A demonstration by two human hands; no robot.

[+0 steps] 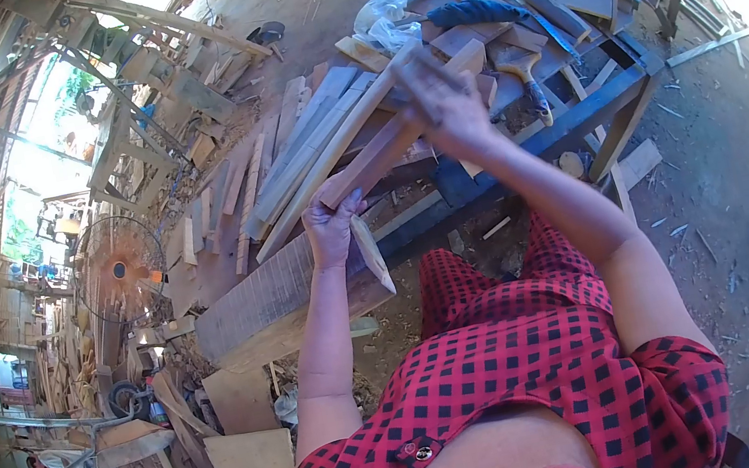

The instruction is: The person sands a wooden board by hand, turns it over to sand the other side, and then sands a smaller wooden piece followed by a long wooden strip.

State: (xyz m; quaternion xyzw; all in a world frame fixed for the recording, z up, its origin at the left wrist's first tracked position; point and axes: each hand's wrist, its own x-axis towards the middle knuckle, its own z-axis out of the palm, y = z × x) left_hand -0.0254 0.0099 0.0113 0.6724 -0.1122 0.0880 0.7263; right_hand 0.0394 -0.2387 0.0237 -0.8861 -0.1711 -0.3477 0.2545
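Observation:
My left hand (332,229) is closed round the near end of a reddish-brown wooden strip (374,162). This strip slants up and to the right across the workbench. Over its far part is my right hand (450,105), smeared by motion, with something dark and flat at its fingers that I cannot make out. A short pointed piece of wood (372,256) hangs just below my left hand. Long pale boards (319,148) lie beside the strip. A wide brush (522,73) rests on the bench right of my right hand.
A clear plastic bag (385,24), a dark blue cloth (476,12) and a blue-edged saw blade or ruler (531,11) lie on the wood pile. The dark bench frame (567,132) runs before my legs. An orange fan (120,271) stands left, amid scrap wood.

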